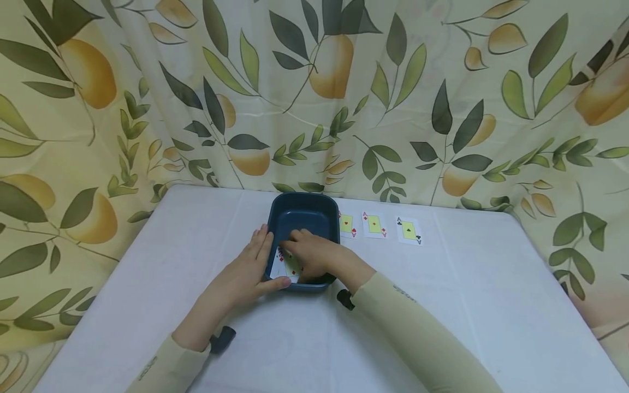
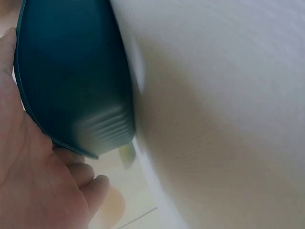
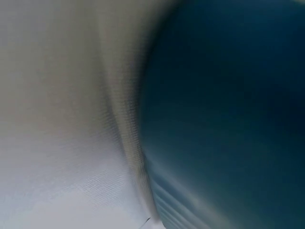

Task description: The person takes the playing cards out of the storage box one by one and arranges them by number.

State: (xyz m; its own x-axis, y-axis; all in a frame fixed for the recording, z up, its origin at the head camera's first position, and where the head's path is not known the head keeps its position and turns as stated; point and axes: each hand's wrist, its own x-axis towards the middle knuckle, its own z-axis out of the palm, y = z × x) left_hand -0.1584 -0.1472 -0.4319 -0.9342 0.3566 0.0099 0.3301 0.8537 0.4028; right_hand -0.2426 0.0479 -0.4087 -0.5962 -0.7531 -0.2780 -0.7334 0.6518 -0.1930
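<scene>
Both hands meet at the blue tray (image 1: pixel 301 218); only the head view shows the right hand (image 1: pixel 314 256) grasping a card (image 1: pixel 287 265), left hand (image 1: pixel 250 273) released.

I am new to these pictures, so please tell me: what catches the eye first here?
First, the dark blue tray in the middle of the white table, with both hands at its near end. The left hand steadies its side while the right hand reaches among playing cards inside. Three aces lie to its right.
</scene>
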